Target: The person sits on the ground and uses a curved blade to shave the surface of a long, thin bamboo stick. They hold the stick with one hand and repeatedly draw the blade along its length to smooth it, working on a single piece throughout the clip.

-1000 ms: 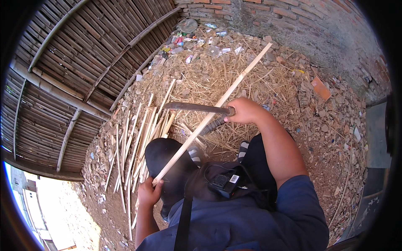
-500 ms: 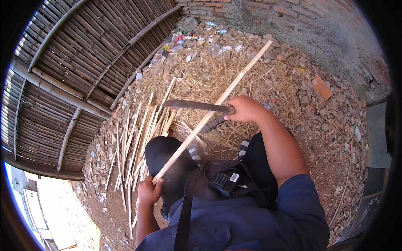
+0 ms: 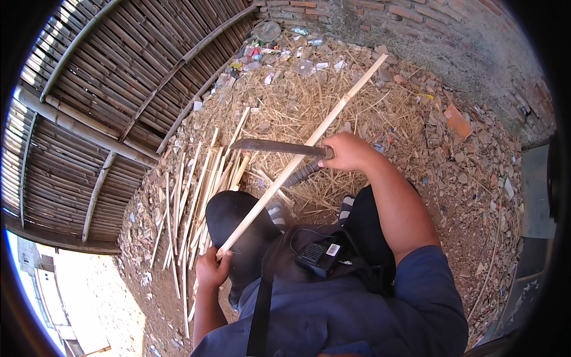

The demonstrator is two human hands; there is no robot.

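A long pale bamboo strip (image 3: 325,126) runs slantwise from my lap toward the brick wall. My left hand (image 3: 212,268) is closed around its near end, beside my knee. In my right hand (image 3: 350,152) is a machete (image 3: 275,147), its dark blade pointing left and lying across the strip's middle. Below the blade, a dark ribbed stick-like piece (image 3: 304,173) passes under the strip; what it belongs to is unclear. Several split bamboo strips (image 3: 196,205) lie in a loose pile on the ground to the left of my knee.
Straw-like shavings (image 3: 297,101) and litter cover the ground ahead. A bamboo slat wall (image 3: 119,71) stands at left, a brick wall (image 3: 416,35) at the far side. An orange tile piece (image 3: 457,121) lies at right. A black device (image 3: 317,257) rests on my lap.
Both hands keep their grips. The far end of the strip has shifted very slightly away; the machete remains across it in nearly the same place.
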